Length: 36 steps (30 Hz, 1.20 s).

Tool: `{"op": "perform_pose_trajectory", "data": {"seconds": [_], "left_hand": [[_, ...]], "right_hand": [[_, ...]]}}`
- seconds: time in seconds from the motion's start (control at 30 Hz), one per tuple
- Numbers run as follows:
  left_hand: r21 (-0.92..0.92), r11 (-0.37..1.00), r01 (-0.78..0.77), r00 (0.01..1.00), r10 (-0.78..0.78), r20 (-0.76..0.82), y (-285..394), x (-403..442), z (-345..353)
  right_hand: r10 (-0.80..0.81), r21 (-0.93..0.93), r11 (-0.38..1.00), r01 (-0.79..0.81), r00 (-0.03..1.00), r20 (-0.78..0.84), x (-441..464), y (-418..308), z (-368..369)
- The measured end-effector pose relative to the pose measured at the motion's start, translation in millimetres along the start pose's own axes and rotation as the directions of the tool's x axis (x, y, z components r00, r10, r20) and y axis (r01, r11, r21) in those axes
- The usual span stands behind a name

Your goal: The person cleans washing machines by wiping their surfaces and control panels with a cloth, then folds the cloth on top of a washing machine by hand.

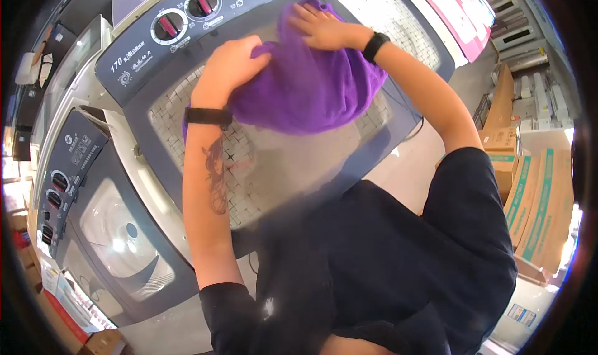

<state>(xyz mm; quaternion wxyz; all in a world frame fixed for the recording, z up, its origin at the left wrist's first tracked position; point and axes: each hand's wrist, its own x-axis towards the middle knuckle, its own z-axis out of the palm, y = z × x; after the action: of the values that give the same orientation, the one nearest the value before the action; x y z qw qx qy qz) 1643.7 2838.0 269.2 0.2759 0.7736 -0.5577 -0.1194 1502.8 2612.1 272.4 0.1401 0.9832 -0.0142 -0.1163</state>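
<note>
A purple cloth (311, 93) lies bunched on the lid of a grey washing machine (286, 174), near its control panel. My left hand (230, 65) is at the cloth's left edge, thumb and fingers closed round a fold of it; a black band is on that wrist. Flat on the cloth's upper part rests my right hand (321, 28), fingers stretched out and slightly spread, with a dark watch on the wrist. Two knobs with red grips (203, 4) stand on the panel to the left of the cloth.
A second washing machine (124, 230) stands at the left, with its own knobs and a clear lid. Cardboard boxes (539, 212) with green tape are stacked at the right. Behind them are shelves with white items (536, 93). A pink and white panel (451, 15) is at the upper right.
</note>
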Motion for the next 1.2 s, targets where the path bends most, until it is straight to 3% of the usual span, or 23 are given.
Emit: {"op": "perform_pose_trajectory", "data": {"seconds": [0.07, 0.1, 0.17, 0.27, 0.3, 0.33, 0.43, 0.53, 0.6, 0.63, 0.67, 0.9, 1.0, 1.07, 1.2], "left_hand": [[-0.018, 0.999, 0.046, 0.998, -0.046, -0.034, 1.6, -1.1, -1.8], [-0.002, 0.996, 0.093, 0.995, -0.093, -0.037, 4.0, -1.0, -3.6], [0.042, 0.977, 0.210, 0.973, -0.204, -0.110, 5.4, -3.2, -3.5], [0.027, 0.950, 0.310, 0.940, -0.303, -0.155, -5.3, -3.4, -6.0], [-0.007, 0.950, 0.313, 0.936, -0.310, -0.167, -10.6, -3.1, -6.1], [-0.040, 0.961, 0.273, 0.952, -0.276, -0.133, -14.6, -2.8, -8.3], [-0.157, 0.973, 0.166, 0.984, -0.173, -0.029, -20.9, -2.0, -14.0], [-0.269, 0.955, 0.121, 0.992, -0.109, 0.059, -25.8, -3.7, -16.6], [-0.331, 0.936, 0.116, 0.993, -0.097, 0.073, -31.7, -3.8, -16.4], [-0.333, 0.936, 0.117, 0.992, -0.096, 0.079, -31.9, -4.1, -17.8], [-0.331, 0.933, 0.139, 0.989, -0.116, 0.090, -31.7, -4.4, -19.0], [-0.442, 0.843, 0.307, 0.949, -0.304, 0.081, -30.1, -1.4, -27.7], [-0.463, 0.858, 0.225, 0.972, -0.229, 0.048, -43.8, 0.8, -19.9], [-0.391, 0.901, 0.189, 0.980, -0.201, 0.011, -41.2, -0.6, -20.5], [-0.419, 0.877, 0.236, 0.965, -0.262, -0.005, -36.9, -4.5, -20.5]], "right_hand": [[-0.103, -0.059, 0.994, 0.095, 0.984, -0.146, -0.9, 11.0, 21.0], [-0.134, -0.021, 0.991, 0.134, 0.945, -0.298, -4.9, 14.2, 34.8], [-0.318, -0.344, 0.917, 0.201, 0.889, -0.329, -7.8, 39.3, 46.0], [-0.054, -0.133, 0.991, 0.014, 0.952, -0.302, -27.7, 89.8, 85.5], [0.182, 0.117, 0.982, -0.152, 0.928, -0.325, -44.6, 89.6, 90.0], [0.407, 0.355, 0.886, -0.298, 0.867, -0.287, -62.9, 87.8, 92.0], [0.365, 0.181, 0.925, -0.333, 0.912, -0.188, -109.7, 102.6, 105.3], [0.181, -0.196, 0.957, -0.214, 0.968, -0.171, -154.6, 78.7, 114.3], [0.234, -0.316, 0.915, -0.250, 0.968, -0.088, -183.0, 33.5, 96.2], [0.371, -0.022, 0.925, -0.380, 0.913, -0.170, -190.7, 6.8, 92.2], [0.519, 0.283, 0.843, -0.459, 0.831, -0.200, -195.6, -22.0, 88.0], [0.582, 0.407, 0.753, -0.517, 0.812, -0.045, -210.6, -156.6, 14.0], [0.619, 0.425, 0.734, -0.530, 0.780, -0.096, -185.3, -172.0, 9.3], [0.548, 0.451, 0.777, -0.439, 0.824, -0.143, -171.5, -178.9, -2.7], [0.362, 0.575, 0.796, -0.190, 0.910, -0.200, -169.6, -179.0, -16.5]]}}
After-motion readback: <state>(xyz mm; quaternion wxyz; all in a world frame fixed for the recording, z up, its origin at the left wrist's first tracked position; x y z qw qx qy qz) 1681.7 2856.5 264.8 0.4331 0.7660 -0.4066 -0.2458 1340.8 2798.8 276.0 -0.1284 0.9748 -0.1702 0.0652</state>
